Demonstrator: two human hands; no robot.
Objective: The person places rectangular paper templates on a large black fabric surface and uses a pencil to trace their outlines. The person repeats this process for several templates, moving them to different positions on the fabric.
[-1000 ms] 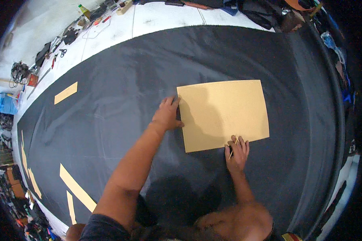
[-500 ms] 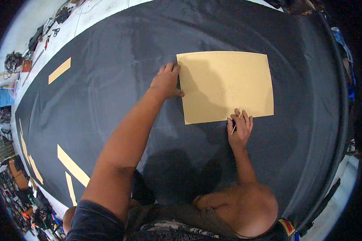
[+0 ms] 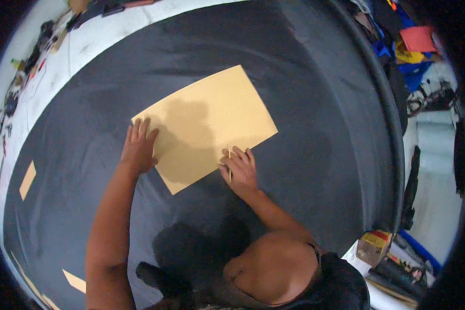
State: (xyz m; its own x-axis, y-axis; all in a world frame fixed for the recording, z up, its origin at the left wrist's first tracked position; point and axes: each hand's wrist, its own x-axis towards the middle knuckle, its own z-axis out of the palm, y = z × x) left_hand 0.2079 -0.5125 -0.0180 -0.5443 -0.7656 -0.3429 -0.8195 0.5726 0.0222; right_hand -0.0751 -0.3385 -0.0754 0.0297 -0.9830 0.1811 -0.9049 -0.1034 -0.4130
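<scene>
A large tan rectangular sheet (image 3: pixel 227 113), like card, lies flat on the dark cloth (image 3: pixel 315 170) in front of me. My left hand (image 3: pixel 139 147) rests at its left side, fingers stretched over the upper left corner and thumb low by the edge. At the sheet's near edge, my right hand (image 3: pixel 240 170) holds a thin pale yellow stick (image 3: pixel 230 165), pencil-like, between its fingers. The stick's tip is too small to make out. Shadows of my head and arm fall over the sheet and cloth.
Narrow tan strips (image 3: pixel 28 180) lie on the cloth at the left, another strip (image 3: pixel 74 280) nearer me. Tools and cables line the white floor (image 3: pixel 82 46) beyond. At the right are a long dark roll (image 3: pixel 387 103), a small box (image 3: pixel 372 248) and a red piece (image 3: pixel 418 39).
The whole view has turned to the right, so the sheet appears slanted and further left. Both hands stay at the same edges of the sheet, the stick still in my right hand.
</scene>
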